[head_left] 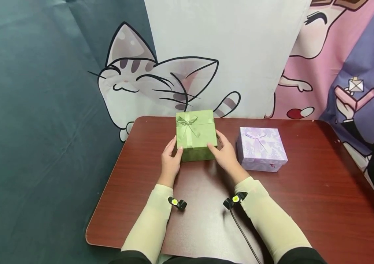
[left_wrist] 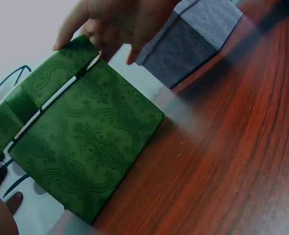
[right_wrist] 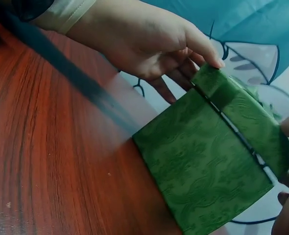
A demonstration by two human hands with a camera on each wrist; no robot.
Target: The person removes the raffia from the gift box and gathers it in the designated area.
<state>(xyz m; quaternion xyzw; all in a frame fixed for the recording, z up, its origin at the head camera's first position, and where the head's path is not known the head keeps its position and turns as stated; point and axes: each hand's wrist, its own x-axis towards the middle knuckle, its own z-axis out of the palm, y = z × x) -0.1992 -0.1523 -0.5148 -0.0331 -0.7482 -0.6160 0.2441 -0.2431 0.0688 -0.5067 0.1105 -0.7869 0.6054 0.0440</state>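
Observation:
A green gift-box lid (head_left: 201, 126), patterned and topped with a ribbon bow, is held between my two hands. My left hand (head_left: 170, 161) grips its left side, thumb at the near edge. The right hand (head_left: 225, 154) grips the right side, its thumb at the near right corner. Beneath is the green box base (left_wrist: 95, 137), standing on the table. A thin gap with light showing through separates lid and base in both wrist views. The far fingers are partly hidden behind the box.
A lilac gift box (head_left: 262, 150) with a bow stands just right of my right hand, its lid on. The reddish-brown table (head_left: 134, 216) has its back edge close behind the green box, against a printed cat curtain (head_left: 180, 33). A cable (head_left: 244, 234) trails from the right wrist camera.

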